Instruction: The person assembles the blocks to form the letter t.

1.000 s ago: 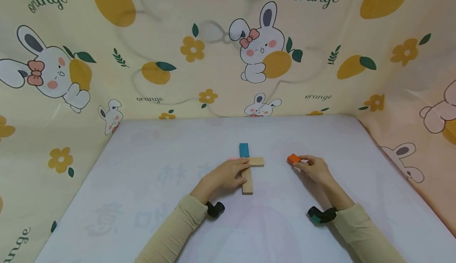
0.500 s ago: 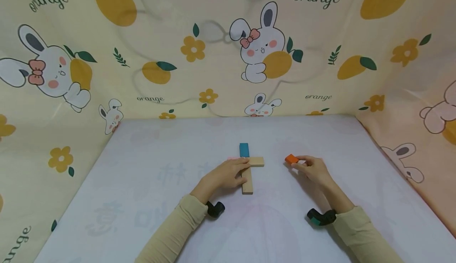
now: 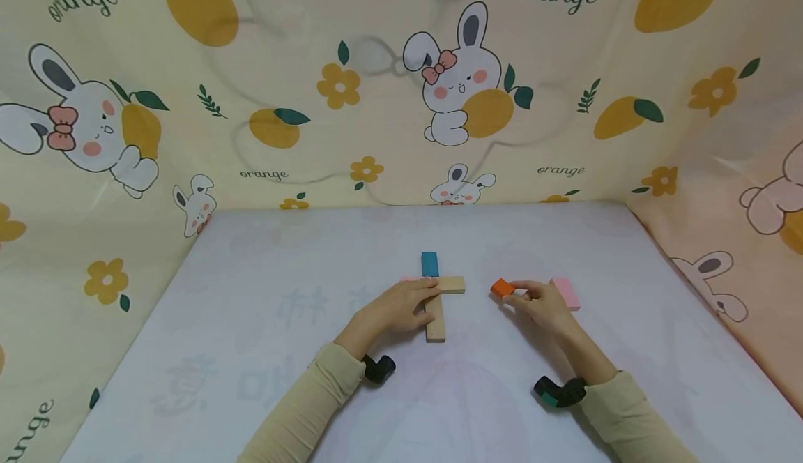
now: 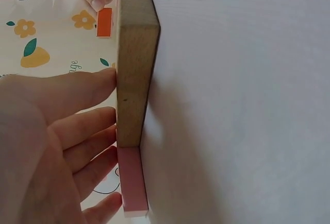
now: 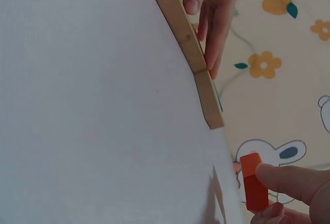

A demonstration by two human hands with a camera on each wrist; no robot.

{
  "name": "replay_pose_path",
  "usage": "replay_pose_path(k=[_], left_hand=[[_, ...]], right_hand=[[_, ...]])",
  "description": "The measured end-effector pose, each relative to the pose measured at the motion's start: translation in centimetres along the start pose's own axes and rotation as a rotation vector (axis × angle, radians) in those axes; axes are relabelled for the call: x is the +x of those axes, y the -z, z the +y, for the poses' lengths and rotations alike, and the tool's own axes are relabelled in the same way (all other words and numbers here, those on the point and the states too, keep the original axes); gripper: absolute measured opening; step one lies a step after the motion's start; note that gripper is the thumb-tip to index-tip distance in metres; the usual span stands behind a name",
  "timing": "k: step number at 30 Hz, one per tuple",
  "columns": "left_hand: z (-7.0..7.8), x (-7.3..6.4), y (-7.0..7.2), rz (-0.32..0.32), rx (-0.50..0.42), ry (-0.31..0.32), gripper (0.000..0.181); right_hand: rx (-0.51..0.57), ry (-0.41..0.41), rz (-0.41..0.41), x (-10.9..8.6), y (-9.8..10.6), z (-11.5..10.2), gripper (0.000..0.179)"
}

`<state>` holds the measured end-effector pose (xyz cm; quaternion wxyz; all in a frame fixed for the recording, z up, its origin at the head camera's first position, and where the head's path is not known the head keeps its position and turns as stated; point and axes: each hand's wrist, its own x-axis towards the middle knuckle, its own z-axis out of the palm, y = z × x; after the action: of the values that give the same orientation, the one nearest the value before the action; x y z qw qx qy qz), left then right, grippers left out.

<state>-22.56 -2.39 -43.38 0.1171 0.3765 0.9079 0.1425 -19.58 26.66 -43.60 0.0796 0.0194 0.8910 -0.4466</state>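
Observation:
On the table, wooden blocks form a cross: a blue block (image 3: pixel 429 263) at the far end, a plain block (image 3: pixel 453 284) to the right, a long plain block (image 3: pixel 436 327) toward me. On the left side a pink block (image 4: pixel 134 180) shows, mostly covered by my hand in the head view. My left hand (image 3: pixel 396 307) rests over the cross, its extended fingertips touching the tops of the plain and pink blocks. To the right, my right hand (image 3: pixel 547 305) pinches an orange block (image 5: pixel 254 182) between thumb and fingers, raised over the table with its shadow below.
Another pink block (image 3: pixel 567 294) lies on the table just beyond the right hand, partly hidden by it. A curtain (image 3: pixel 389 86) printed with rabbits and oranges hangs behind the white table (image 3: pixel 301 254). Black wrist cameras (image 3: pixel 379 369) sit below both hands.
My right hand has moved slightly left and toward me with the orange block, uncovering the pink block behind it. My left hand has stayed on the cross.

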Motion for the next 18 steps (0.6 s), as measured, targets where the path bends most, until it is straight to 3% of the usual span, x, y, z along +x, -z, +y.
replay_pose_path(k=[18], left_hand=[[0.07,-0.12,0.06,-0.003,-0.038,0.013,0.056]], right_hand=[[0.036,-0.007,-0.035,-0.94,-1.06,-0.86,0.051]])
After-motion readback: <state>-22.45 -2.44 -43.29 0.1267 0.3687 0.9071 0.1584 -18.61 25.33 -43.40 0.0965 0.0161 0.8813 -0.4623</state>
